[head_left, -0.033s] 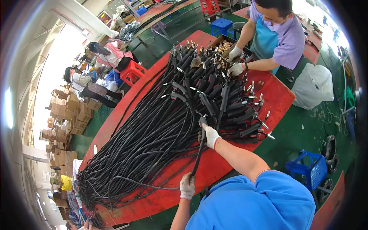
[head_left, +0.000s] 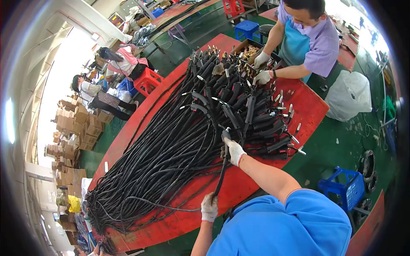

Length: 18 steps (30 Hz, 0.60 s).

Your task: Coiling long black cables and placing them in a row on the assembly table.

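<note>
Cable (head_left: pixel 221 178) in 2 gloved hands (head_left: pixel 209 207), partly hidden under their grip.

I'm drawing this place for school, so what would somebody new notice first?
Probably the big fan of black cables spread across the red table in the middle. Next, near the lower middle, the white-gloved left hand and right hand grip one thick black cable. At the top right, a person in a purple shirt leans over small brass-coloured parts.
</note>
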### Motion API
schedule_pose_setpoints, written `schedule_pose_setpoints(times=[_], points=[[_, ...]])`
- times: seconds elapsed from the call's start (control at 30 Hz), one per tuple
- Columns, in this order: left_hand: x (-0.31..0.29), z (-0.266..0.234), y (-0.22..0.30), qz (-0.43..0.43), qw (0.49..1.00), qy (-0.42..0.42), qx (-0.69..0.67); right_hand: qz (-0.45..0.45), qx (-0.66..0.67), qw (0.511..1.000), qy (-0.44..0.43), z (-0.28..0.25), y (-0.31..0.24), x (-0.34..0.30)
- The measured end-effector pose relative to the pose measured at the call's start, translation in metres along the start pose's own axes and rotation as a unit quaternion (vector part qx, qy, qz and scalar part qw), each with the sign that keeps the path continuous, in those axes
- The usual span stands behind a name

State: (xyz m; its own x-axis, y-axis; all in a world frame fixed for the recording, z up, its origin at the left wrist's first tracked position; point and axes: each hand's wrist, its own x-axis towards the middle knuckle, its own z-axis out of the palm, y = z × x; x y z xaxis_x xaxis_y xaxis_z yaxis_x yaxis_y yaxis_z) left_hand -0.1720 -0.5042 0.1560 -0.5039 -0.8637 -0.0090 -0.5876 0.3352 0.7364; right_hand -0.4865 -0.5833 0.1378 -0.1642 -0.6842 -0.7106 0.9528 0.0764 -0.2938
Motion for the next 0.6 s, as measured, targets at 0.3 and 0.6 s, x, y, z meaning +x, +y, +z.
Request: schedule_pose_setpoints(times=[0.3,0.6], points=[[-0.001,0.013,-0.008,0.044,0.994,-0.059,0.078,-0.141,-0.142,0.969,-0.145,0.004,0.011,-0.078],[0.039,-0.065,0.093,0.302,0.891,0.242,0.237,-0.250,-0.576,0.715,-0.307,0.012,0.039,-0.136]])
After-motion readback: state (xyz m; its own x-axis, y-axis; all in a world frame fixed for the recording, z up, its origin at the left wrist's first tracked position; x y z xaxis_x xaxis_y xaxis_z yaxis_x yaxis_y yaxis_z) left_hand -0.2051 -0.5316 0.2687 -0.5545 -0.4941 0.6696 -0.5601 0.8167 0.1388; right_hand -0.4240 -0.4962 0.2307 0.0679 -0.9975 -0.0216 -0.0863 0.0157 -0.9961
